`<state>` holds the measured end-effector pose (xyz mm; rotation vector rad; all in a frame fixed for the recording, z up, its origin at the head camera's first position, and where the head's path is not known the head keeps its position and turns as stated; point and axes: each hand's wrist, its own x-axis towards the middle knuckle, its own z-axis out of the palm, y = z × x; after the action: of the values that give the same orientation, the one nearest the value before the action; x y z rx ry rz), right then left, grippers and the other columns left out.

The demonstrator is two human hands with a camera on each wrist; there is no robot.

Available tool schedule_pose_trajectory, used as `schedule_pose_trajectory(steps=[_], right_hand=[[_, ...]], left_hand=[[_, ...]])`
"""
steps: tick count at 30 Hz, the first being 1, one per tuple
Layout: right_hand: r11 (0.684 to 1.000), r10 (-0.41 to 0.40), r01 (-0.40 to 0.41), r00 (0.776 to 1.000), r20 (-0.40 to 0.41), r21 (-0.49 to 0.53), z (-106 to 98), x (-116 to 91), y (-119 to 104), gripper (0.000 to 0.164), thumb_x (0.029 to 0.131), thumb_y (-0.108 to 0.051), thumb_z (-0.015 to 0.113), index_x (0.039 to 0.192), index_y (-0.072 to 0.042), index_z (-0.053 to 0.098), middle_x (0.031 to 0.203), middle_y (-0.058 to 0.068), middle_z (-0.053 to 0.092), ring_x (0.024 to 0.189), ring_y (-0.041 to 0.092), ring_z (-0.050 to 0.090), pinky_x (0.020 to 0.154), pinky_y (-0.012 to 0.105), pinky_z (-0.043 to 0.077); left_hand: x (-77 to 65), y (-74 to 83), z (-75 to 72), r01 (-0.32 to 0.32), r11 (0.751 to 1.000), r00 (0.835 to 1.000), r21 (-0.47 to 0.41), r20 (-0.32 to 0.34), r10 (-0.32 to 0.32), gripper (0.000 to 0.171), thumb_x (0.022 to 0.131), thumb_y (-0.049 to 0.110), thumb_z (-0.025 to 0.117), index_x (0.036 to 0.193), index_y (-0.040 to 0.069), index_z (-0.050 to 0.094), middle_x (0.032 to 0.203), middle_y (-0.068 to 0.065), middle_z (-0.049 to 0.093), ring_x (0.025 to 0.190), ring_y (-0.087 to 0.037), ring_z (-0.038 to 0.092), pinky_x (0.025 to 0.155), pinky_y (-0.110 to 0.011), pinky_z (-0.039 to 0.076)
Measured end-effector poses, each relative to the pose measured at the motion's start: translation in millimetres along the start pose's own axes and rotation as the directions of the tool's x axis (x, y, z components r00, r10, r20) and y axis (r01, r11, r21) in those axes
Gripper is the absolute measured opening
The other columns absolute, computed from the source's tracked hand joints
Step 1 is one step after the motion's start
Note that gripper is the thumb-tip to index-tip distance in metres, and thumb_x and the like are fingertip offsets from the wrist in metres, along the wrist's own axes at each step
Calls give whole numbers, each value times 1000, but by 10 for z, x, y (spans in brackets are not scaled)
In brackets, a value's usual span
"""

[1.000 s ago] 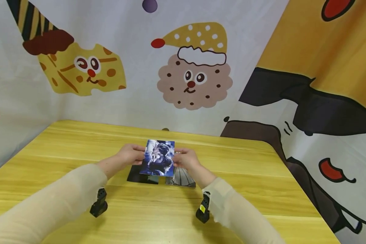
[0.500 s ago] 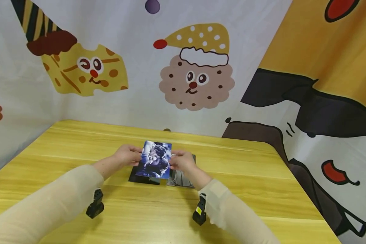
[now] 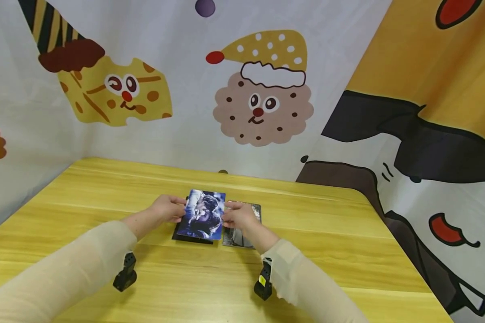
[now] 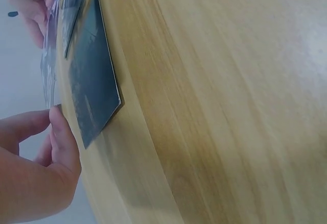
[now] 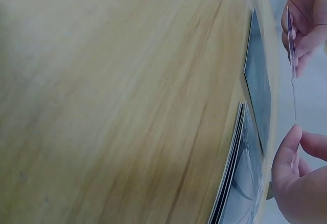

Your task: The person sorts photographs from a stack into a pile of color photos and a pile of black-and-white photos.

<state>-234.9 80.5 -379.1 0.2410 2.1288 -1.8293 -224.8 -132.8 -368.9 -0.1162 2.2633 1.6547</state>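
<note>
Both hands hold a blue-and-white photo card [image 3: 203, 215] by its opposite side edges. My left hand [image 3: 167, 209] pinches the left edge between thumb and fingers, and my right hand [image 3: 241, 217] pinches the right edge. The right wrist view shows the card raised above the table. Beneath it lies a dark card [image 4: 96, 75], mostly covered in the head view. To its right rests a stack of cards [image 5: 237, 178] topped by a grey picture, partly hidden by my right hand.
A yellow wood-grain table [image 3: 327, 251] spreads around the cards. Behind it hangs a white curtain [image 3: 190, 148] with cartoon prints. A black wrist device [image 3: 125, 272] sits under each sleeve.
The photo card has moved left and slightly toward me, with both hands. It covers more of the dark card, and more of the stack on the right shows.
</note>
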Motion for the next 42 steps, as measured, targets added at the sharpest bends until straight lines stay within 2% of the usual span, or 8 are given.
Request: schedule_pose_trajectory(steps=[4,13,17,20,21,27,35,42], right_hand=[[1000,-6,6,1000,13,11,2,2,26,48,82,12,58,129,2,53,115,23,60,66,11,57,58,18,55],[1000,11,-12,999,36,28,1,-11,36,48,83,9,58,130,1,52,115,24,62,77,18,63,67,25,59],[1000,11,-12,999,32,17,-10,-22,38,44,87,6,56,130,3,51,113,26,61,85,25,66,71,29,59],[1000,17,-17,1000,16,4,-45,-27,34,41,89,2,56,129,3,52,115,25,61,90,26,67,73,30,59],[1000,23,-23,1000,12,1,-62,-28,29,41,89,1,56,129,2,52,116,24,61,90,26,67,73,30,59],[1000,18,-17,1000,9,-19,-202,-41,28,40,90,-2,57,130,1,52,117,23,60,79,17,65,70,27,59],[1000,-12,11,1000,-3,-6,-381,-41,24,41,91,-2,56,131,4,50,120,26,58,88,24,66,73,29,59],[1000,8,-8,999,-49,12,-538,-38,9,42,90,0,55,131,5,49,102,24,66,66,10,63,67,27,59]], left_hand=[[2,-6,7,9,1000,1000,8,-18,-8,48,85,-6,54,131,-17,41,106,-24,59,69,-7,55,59,-16,53],[-21,11,19,18,1000,997,-7,-69,-18,44,88,-1,48,128,-18,42,82,-9,56,70,-11,52,62,-20,55],[-30,23,32,8,1000,996,25,-86,-6,44,88,2,46,127,-18,43,104,-29,58,89,-29,60,75,-31,58],[-18,24,49,13,999,997,35,-83,-10,43,91,4,45,129,-16,43,128,-34,47,111,-42,53,88,-40,55],[-10,24,54,15,999,997,35,-76,-13,43,91,5,45,129,-16,43,128,-34,47,112,-42,52,90,-41,54],[37,47,94,19,1000,999,2,-37,-18,44,91,6,48,130,-14,44,103,-20,56,85,-22,57,77,-30,57],[79,134,244,-7,1000,1000,-24,7,8,43,91,6,49,130,-13,44,113,-27,57,80,-16,60,71,-25,58],[118,215,408,-6,999,999,-37,43,7,41,93,7,49,131,-9,46,111,-21,57,76,-14,57,73,-27,57]])
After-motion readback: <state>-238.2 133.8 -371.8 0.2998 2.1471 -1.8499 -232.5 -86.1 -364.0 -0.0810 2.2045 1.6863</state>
